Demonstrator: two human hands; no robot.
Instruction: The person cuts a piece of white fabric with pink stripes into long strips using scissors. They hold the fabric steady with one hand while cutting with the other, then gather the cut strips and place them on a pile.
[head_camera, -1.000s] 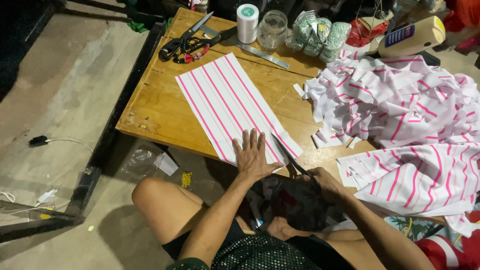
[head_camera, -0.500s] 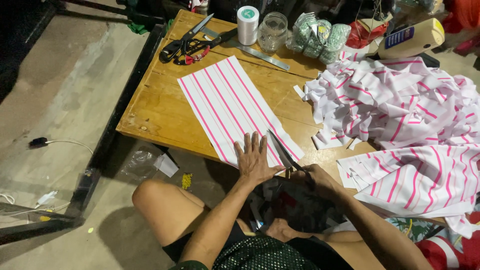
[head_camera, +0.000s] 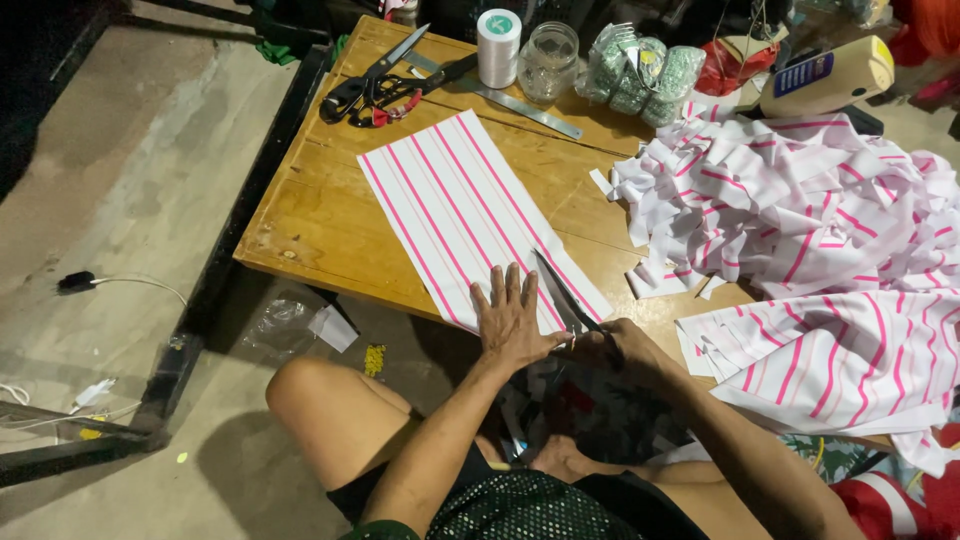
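**Q:** At the near edge of the table, what's being worked?

**A:** Striped cloth panel (head_camera: 470, 210), white with pink lines, lying flat on the wooden table (head_camera: 300, 220). It runs from about 12 o'clock down to 6 o'clock, near end at the table's edge.

**Q:** Hands?

**A:** Left hand (head_camera: 512, 318) open, fingers spread, palm pressed flat on the panel's near end. Right hand (head_camera: 620, 350) at 3 o'clock of the left, just beside it, closed around the handles of scissors (head_camera: 560, 290). Blades point toward 11 o'clock and lie along the panel's right edge, touching the cloth. Cannot tell how far the blades are parted.

**Q:** Beyond that?

**A:** At 3 o'clock, a flat stack of striped pieces (head_camera: 840, 360). At 2 o'clock, a loose heap of striped scraps (head_camera: 800, 200). At 12 o'clock, far edge of the table: spool of white thread (head_camera: 497, 45), glass jar (head_camera: 548, 62), metal ruler (head_camera: 520, 100) lying aslant. At 11 o'clock, more scissors (head_camera: 375, 88) in a cluster. At 1 o'clock, green bundles in clear wrap (head_camera: 640, 70).

**Q:** Floor?

**A:** Concrete; the person's bare knee (head_camera: 320, 400) at 7 o'clock, below the table edge.
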